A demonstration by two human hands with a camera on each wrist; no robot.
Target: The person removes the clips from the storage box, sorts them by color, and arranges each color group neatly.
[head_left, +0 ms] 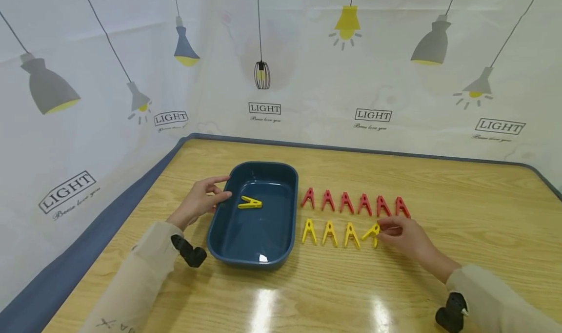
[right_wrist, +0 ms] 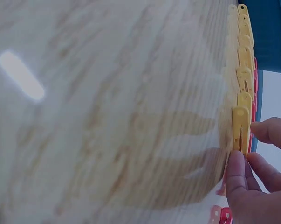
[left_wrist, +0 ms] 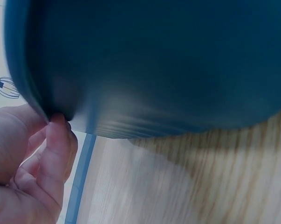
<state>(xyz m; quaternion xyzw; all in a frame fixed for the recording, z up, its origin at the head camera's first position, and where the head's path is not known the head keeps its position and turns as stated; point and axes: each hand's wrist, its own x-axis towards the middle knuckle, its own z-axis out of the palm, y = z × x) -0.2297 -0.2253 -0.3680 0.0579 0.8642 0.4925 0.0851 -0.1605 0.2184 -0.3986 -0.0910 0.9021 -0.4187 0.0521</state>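
Observation:
My left hand (head_left: 199, 201) grips the left rim of a dark blue plastic basin (head_left: 252, 262); in the left wrist view, the thumb and fingers (left_wrist: 58, 144) pinch its edge. Inside the basin lies one yellow clothespin (head_left: 250, 202). My right hand (head_left: 406, 238) pinches another yellow clothespin (head_left: 372, 232) at the right end of a row, tilted compared with its neighbours. The right wrist view shows that held clothespin (right_wrist: 241, 128) between thumb and fingers, close to the tabletop. To its left stand 3 more yellow clothespins (head_left: 330, 234), legs towards me.
Behind the yellow row runs a row of several red clothespins (head_left: 345, 202). The wood-grain table (head_left: 342, 284) ends at a blue edge (head_left: 351, 150) against a white backdrop (head_left: 307, 79) printed with lamps. Dark devices (head_left: 452, 313) are strapped to both wrists.

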